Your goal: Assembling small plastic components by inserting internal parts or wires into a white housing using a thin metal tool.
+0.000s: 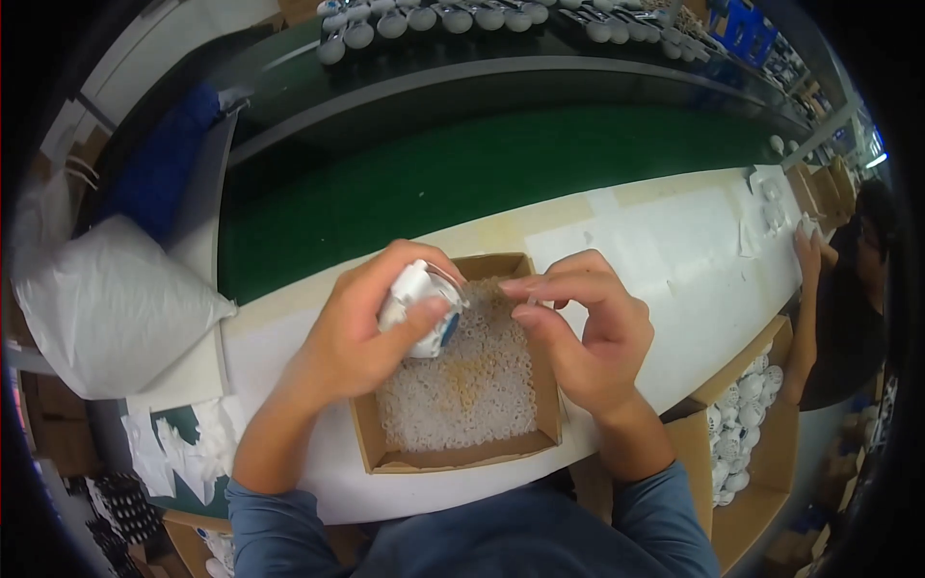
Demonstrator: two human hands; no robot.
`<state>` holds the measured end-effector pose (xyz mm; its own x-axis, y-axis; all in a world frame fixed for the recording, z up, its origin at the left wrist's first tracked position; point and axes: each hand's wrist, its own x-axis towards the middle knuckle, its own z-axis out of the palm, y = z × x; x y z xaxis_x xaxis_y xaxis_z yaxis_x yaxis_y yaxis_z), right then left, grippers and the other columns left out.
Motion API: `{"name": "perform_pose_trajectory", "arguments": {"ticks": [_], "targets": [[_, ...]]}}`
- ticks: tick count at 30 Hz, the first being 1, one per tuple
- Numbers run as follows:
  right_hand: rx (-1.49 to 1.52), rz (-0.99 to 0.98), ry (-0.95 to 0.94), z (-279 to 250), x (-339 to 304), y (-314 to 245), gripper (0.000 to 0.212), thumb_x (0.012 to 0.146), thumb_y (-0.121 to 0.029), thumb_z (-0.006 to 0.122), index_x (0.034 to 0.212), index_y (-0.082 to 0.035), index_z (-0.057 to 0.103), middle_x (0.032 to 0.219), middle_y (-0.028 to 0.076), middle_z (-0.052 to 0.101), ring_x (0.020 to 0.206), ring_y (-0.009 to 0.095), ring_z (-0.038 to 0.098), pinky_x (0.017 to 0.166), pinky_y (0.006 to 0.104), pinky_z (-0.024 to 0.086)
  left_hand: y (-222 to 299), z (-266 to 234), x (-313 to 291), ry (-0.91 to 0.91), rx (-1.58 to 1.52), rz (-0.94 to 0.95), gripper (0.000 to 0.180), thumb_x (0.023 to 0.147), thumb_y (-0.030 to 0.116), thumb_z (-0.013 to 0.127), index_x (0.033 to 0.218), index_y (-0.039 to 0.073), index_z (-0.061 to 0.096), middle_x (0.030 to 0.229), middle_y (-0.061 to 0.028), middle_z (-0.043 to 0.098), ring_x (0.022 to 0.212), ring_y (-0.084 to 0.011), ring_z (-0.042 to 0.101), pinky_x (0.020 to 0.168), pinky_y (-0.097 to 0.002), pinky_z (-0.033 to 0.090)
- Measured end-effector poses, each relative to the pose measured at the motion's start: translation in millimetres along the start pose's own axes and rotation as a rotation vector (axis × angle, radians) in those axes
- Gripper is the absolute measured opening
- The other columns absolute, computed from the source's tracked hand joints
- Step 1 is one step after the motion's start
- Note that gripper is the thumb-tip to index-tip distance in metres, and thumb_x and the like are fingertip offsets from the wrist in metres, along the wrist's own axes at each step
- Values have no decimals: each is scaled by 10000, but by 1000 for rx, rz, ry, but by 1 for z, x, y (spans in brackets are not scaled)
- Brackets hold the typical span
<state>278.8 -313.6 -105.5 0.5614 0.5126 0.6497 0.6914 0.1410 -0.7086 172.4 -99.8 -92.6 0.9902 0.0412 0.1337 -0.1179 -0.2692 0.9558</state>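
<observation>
My left hand (361, 323) is wrapped round a white plastic housing (412, 287), rounded, with a blue area on its right side. It is held above the left part of a shallow cardboard box (461, 464). Many small translucent ring-like pieces (462, 405) fill that box, some of them yellowish. Over the box's right edge, my right hand (593, 332) has thumb and forefinger brought together in a pinch. A tiny clear piece (536, 302) shows at those fingertips; its exact shape is too small to tell.
A green conveyor belt (501, 159) runs beyond the white worktable (665, 255). Round-headed white parts (414, 19) line the far shelf. At right, a carton (771, 472) holds white round parts, and a co-worker (848, 299) handles something. A white plastic bag (116, 303) bulges at left.
</observation>
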Motion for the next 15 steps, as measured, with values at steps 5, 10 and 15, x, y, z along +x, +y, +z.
{"name": "perform_pose_trajectory", "arguments": {"ticks": [5,10,15], "targets": [[203,144,-93,11,-8,7,242,788,110,773,985,4,681,1021,151,727,891,186,646,765,300,531,-4,16,-12,62,-130,47,318,997,302,622,1167,41,560,1246,-163,622,1117,-212,610,967,-354,490],[390,199,-86,19,-15,10,223,800,95,788,984,11,693,991,123,688,878,160,628,734,272,499,-10,22,-13,53,-323,103,367,973,337,687,1177,51,578,1341,-168,567,1172,-222,582,982,-366,477],[543,226,-13,24,-17,10,194,824,83,785,982,11,699,983,95,661,847,142,612,722,254,484,-18,24,-9,40,-271,134,312,905,152,774,1176,63,649,1359,-112,553,1219,-219,559,1000,-356,473]]}}
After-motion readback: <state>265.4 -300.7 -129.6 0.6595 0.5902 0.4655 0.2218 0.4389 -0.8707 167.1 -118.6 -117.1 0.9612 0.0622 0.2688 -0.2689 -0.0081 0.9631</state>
